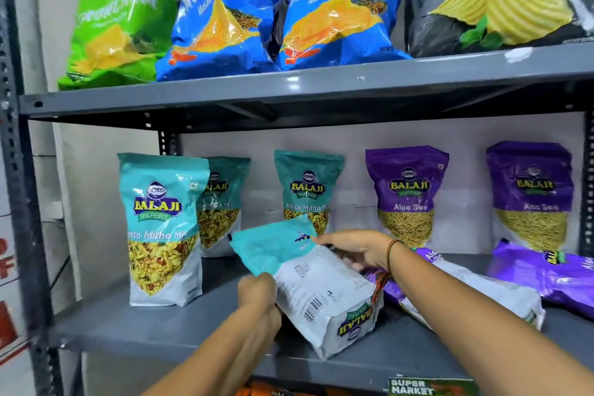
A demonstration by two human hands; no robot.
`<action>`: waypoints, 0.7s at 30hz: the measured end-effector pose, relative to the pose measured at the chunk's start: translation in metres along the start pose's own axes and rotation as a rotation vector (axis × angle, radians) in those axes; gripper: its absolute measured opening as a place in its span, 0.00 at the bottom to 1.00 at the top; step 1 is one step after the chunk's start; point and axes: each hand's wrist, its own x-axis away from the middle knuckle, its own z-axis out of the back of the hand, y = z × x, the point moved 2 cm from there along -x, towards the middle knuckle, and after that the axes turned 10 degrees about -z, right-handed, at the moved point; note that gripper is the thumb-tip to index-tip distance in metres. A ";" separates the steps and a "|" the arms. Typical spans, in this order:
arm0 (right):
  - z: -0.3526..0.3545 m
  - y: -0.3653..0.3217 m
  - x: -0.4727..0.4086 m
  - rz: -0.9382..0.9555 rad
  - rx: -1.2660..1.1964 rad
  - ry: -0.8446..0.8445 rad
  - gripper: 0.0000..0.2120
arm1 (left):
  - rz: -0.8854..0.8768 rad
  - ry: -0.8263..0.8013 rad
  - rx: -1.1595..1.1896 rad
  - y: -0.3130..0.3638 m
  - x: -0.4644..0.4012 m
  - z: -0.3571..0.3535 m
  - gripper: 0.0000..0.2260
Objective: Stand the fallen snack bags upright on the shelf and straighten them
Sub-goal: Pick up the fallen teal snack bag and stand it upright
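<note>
A teal and white snack bag (316, 280) lies tilted back-side up on the grey middle shelf (160, 328), its top end raised toward the back. My left hand (258, 297) grips its left edge. My right hand (353, 249) holds its upper right side. Two purple Aloo Sev bags lie flat to the right, one (475, 286) just behind my right forearm, the other (546, 273) at the far right. Three teal Khatta Mitha Mix bags stand upright: a front one (162, 228) and two behind (221, 206) (307, 190). Two purple bags (406, 193) (532, 196) stand upright at the back.
The upper shelf (289, 90) carries a green chip bag (115, 29), two blue Crunchem bags (221, 19) (340, 13) and a dark bag (495, 0), all leaning. A perforated steel upright (19, 170) runs down the left. A Super Market label (430, 386) sits below the shelf edge.
</note>
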 end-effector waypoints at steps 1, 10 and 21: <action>0.002 -0.001 0.001 0.023 -0.076 0.009 0.16 | -0.036 -0.011 -0.006 0.006 -0.007 -0.003 0.14; 0.007 -0.021 0.030 0.429 -0.679 0.161 0.10 | -0.378 -0.379 -0.062 0.065 -0.027 -0.031 0.11; -0.040 0.031 0.031 0.550 -0.654 0.440 0.27 | -0.193 -0.469 -0.071 0.037 -0.052 -0.004 0.16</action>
